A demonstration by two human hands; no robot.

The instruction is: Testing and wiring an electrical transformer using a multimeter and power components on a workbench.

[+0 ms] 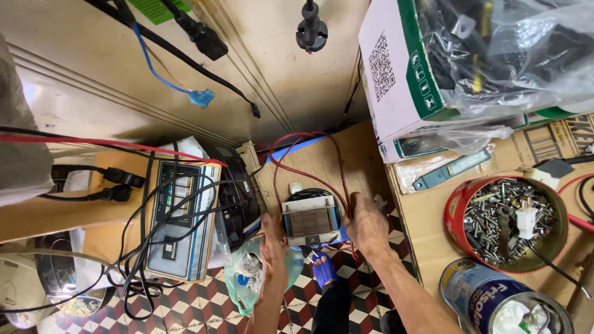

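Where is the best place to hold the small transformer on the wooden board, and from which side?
Probably by its two short ends, from left and right, as the left hand and right hand flank the transformer now. Its laminated core is a firm block; red wires loop out behind.

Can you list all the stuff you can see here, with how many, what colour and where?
transformer: one, grey metal with copper-brown core, centre, on a wooden board, between both hands
red wires: a few, red, looping up from the transformer
red tin: one, full of silver screws and bolts, right
white plug: one, lying on the screws
blue can: one, bottom right
cardboard box: one, white and green, top right, holding clear plastic bags
electrical unit: one, cream and blue, left, draped in black cables
plastic bag: one, clear greenish, under the left hand
black plug: one, hanging, top centre
left hand: touching the transformer's left side
right hand: at its right side, by the red wires
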